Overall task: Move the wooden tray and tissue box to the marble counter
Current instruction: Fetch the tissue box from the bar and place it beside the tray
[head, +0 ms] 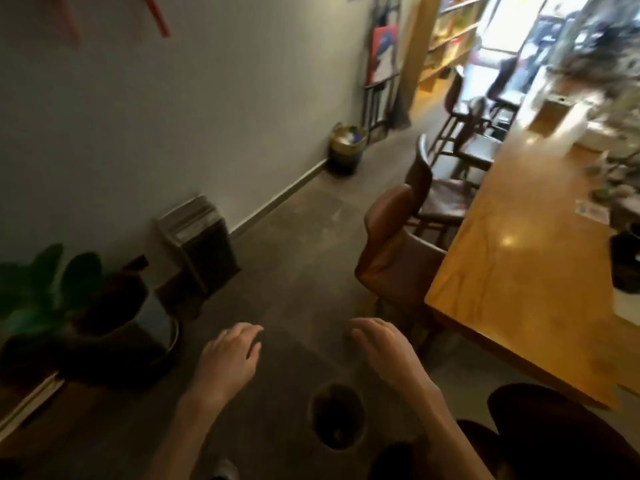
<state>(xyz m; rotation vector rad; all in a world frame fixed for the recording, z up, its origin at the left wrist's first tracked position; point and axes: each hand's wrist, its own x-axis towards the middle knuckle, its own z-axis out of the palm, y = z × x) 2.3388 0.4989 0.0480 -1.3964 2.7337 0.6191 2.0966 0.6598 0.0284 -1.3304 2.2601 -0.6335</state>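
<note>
My left hand [231,355] and my right hand [382,346] hang side by side over the dark floor, palms down, fingers loosely apart, with nothing in them. Far off at the back end of the long wooden table [512,271] stands a blurred wooden box with a slot on top, which looks like the tissue box [553,111]. I cannot make out a wooden tray or a marble counter in this blurred view.
Brown chairs [391,247] line the table's left side, and a dark chair [554,431] is at the bottom right. A potted plant [86,306], a magazine rack [201,240] and a basket [346,147] stand along the left wall. A round dark object [337,419] lies on the floor between my forearms.
</note>
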